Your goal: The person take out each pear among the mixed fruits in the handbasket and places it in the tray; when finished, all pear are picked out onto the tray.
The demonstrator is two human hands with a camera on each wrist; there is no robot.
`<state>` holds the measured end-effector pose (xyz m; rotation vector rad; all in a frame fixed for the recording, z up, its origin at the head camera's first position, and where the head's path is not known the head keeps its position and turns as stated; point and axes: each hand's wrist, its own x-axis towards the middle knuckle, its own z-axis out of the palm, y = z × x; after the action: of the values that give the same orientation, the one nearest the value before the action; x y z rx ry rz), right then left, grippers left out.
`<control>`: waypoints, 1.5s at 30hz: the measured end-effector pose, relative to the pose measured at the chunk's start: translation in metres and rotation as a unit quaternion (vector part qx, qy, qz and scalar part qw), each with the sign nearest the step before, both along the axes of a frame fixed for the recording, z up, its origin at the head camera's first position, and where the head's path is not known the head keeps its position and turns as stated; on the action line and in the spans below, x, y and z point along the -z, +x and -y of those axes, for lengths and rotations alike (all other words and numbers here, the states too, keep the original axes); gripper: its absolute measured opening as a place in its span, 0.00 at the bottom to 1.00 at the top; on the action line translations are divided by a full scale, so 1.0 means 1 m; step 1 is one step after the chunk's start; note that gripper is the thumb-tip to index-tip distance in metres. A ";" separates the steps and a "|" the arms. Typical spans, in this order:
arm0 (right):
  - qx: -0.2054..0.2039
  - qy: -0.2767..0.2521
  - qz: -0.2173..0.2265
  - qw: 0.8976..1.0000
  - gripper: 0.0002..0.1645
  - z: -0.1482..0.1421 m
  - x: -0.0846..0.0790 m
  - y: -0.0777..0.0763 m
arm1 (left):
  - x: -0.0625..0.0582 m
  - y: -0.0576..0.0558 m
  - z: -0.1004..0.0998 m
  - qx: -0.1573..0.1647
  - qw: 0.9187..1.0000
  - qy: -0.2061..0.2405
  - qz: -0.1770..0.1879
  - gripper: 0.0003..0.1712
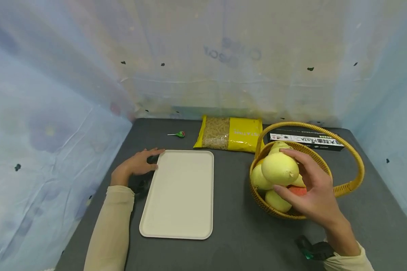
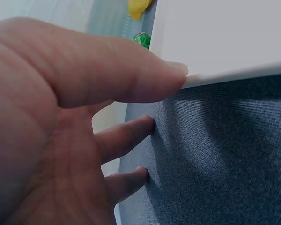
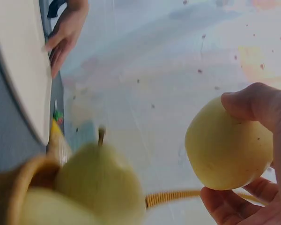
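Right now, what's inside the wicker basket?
Pale yellow-green pears, something red and an orange sliver. The right hand and held pear block part of the basket from above; its bottom is hidden.

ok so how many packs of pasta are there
2: a yellow bag right of the lollipop, and a black box behind the basket. Any under the fruit would be hidden.
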<state>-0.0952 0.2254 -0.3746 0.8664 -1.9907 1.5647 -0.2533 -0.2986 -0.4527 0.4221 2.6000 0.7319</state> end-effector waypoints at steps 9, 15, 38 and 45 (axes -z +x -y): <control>-0.005 0.057 0.056 0.997 0.57 0.047 -0.004 -0.020 | 0.000 0.001 -0.001 0.001 1.000 0.001 0.002 0.42; -0.025 0.069 0.078 0.994 0.54 0.078 -0.003 -0.034 | 0.001 0.001 -0.001 -0.003 1.000 -0.001 0.002 0.42; -0.076 0.123 0.113 0.983 0.47 0.194 0.019 -0.122 | 0.005 -0.002 -0.006 -0.017 0.999 -0.038 0.000 0.41; -0.089 0.120 0.170 0.974 0.46 0.226 0.040 -0.142 | -0.001 -0.001 -0.007 -0.023 0.999 -0.043 -0.004 0.41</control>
<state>-0.2374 -0.0011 -0.4144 0.9422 -2.4455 1.6870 -0.2546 -0.2919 -0.4518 0.3415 2.6446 0.6317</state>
